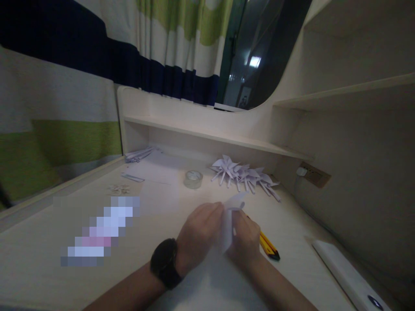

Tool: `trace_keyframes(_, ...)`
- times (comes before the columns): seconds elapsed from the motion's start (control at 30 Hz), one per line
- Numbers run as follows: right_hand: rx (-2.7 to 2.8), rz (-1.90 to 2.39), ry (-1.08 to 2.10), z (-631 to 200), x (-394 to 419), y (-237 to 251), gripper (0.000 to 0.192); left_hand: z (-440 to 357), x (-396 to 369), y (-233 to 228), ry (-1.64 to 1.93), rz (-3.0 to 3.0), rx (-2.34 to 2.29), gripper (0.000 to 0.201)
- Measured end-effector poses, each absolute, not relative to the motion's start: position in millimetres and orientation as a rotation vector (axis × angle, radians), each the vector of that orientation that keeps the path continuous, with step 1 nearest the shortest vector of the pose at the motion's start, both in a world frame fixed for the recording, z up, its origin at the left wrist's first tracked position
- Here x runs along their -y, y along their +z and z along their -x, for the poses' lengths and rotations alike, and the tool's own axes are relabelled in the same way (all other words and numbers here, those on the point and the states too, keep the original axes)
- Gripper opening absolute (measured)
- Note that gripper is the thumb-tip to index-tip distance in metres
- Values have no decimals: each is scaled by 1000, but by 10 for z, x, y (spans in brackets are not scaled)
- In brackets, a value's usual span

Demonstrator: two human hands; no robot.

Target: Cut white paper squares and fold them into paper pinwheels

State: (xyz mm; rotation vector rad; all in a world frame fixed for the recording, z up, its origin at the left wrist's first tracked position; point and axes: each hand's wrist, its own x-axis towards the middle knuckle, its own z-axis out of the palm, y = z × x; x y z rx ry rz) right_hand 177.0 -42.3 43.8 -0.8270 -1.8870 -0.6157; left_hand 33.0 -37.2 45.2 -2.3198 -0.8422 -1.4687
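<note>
Both hands meet over the desk [39,250] near its front edge, pinching one folded piece of white paper [231,216] between them. My left hand [199,235], with a black watch on its wrist, grips the paper's left side. My right hand [244,239] grips the right side. The paper stands up between the fingers, its top corner bent to the right. A yellow and black utility knife [269,247] lies on the desk just right of my right hand, partly hidden by it.
A row of folded white paper pinwheels [243,172] lies at the back under a low shelf [210,136]. A roll of clear tape [193,179], a ruler [132,177], paper strips [141,154] and a white sheet [158,172] sit behind. A white device [350,276] lies at the right.
</note>
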Motion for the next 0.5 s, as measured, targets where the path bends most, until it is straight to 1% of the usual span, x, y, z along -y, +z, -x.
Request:
trace_keyframes(0.17,1872,835,-563,-1782,406,434,10,-323,358,432,-1521,2394,872,22)
trace_keyframes(0.3,1876,823,-571,-1827,369,448,8,-289,345,458,-1717,2444,975,24)
trace_keyframes(0.4,1866,859,-595,-1859,344,455,12,-241,324,500,-1865,2525,1104,22)
trace_keyframes(0.5,1865,896,-548,-1873,333,465,15,-197,290,527,-1981,2734,1195,24)
